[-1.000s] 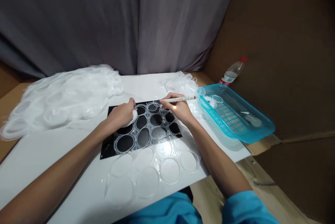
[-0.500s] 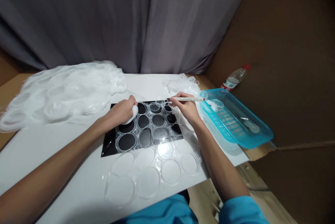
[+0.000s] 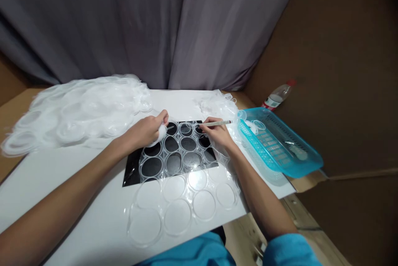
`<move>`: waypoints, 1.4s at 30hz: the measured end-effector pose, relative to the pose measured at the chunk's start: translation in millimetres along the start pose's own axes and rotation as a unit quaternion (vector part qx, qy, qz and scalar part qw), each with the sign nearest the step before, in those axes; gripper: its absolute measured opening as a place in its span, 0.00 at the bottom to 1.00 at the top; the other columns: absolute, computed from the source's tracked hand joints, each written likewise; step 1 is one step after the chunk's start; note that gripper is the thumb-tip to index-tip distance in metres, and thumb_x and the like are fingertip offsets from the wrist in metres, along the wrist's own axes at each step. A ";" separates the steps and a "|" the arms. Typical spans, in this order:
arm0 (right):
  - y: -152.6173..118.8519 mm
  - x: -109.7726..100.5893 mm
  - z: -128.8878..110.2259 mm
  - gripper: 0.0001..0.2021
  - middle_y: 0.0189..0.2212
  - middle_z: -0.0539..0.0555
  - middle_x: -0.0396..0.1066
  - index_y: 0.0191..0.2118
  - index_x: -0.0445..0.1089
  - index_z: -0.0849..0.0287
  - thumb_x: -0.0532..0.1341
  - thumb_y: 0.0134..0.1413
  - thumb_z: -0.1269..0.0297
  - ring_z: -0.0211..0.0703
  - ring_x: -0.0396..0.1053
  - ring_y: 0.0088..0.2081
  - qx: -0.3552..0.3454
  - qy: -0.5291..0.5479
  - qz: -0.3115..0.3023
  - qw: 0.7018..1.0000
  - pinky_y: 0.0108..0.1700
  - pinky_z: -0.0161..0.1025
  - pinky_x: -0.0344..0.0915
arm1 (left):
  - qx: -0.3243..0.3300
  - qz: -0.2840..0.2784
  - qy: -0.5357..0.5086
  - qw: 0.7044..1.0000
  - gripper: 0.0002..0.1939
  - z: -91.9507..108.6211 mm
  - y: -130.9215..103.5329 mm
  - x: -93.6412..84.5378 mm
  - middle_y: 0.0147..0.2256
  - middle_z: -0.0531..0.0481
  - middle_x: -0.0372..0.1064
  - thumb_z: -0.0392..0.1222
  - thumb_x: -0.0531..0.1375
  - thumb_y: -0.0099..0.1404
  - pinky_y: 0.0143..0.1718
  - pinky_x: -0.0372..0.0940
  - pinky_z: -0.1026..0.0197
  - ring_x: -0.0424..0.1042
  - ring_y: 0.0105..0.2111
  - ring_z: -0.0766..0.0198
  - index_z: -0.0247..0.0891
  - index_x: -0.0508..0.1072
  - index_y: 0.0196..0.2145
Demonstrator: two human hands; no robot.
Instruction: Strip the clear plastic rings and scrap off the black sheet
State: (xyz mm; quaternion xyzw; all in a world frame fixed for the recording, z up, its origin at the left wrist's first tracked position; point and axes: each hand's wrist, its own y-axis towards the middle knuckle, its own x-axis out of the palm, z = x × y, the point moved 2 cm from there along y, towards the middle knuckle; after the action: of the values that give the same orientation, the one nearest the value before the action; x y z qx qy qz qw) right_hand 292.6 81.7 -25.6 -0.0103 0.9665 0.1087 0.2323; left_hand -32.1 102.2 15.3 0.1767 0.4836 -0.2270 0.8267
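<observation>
Near the upper left of the black sheet (image 3: 132,172), my left hand (image 3: 147,130) is closed on a smooth white rounded bundle (image 3: 161,133) whose kind I cannot make out. A thin pale strip shows just right of its fingers. My right hand (image 3: 217,132) grips a slim white pen-like tool (image 3: 221,123), its dark tip at the sheet's upper right. A clear plastic sheet with rows of round outlines (image 3: 176,217) covers part of the black sheet and runs toward me over the white board (image 3: 87,204).
A large heap of thin white rings (image 3: 83,108) lies at the left, a smaller translucent pile (image 3: 217,104) behind my right hand. To the right stands a blue plastic basket (image 3: 306,170) with some rings inside. Beyond it leans a red-capped bottle (image 3: 278,95). A grey curtain (image 3: 139,25) hangs behind.
My left hand has moved slightly right with the white bundle, its thumb side now raised. The pen-like tool has shifted a little left and down in my right hand.
</observation>
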 end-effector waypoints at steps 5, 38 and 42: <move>0.6 1.6 5.8 0.12 0.28 0.54 0.78 0.32 0.76 0.56 0.70 0.62 0.54 0.44 0.71 0.29 0.009 0.000 -0.015 1.000 0.32 0.41 0.63 | -0.017 0.014 0.024 0.999 0.20 -9.6 0.4 -6.4 0.34 0.46 0.75 0.36 0.59 0.64 0.40 0.63 0.54 0.73 0.34 0.53 0.43 0.68 0.55; -0.3 3.0 2.6 0.11 0.26 0.51 0.72 0.30 0.75 0.56 0.66 0.63 0.58 0.43 0.64 0.30 -0.035 -0.031 -0.003 0.999 0.32 0.41 0.57 | -0.121 -0.020 0.027 0.992 0.14 -34.4 15.0 27.5 0.43 0.40 0.81 0.43 0.65 0.61 0.36 0.63 0.54 0.77 0.36 0.51 0.44 0.79 0.46; 0.1 2.3 2.8 0.11 0.26 0.51 0.72 0.30 0.75 0.56 0.66 0.63 0.58 0.43 0.65 0.30 -0.036 -0.033 -0.004 0.999 0.33 0.41 0.58 | -0.115 -0.016 0.068 0.991 0.15 -33.9 12.5 27.1 0.43 0.39 0.80 0.36 0.63 0.57 0.38 0.63 0.52 0.76 0.38 0.49 0.43 0.80 0.43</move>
State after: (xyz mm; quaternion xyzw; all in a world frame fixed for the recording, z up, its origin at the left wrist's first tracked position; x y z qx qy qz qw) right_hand 291.8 82.5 -29.0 -0.0187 0.9536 0.1430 0.2642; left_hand -38.0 124.4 -23.5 0.0879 0.5639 -0.1705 0.8033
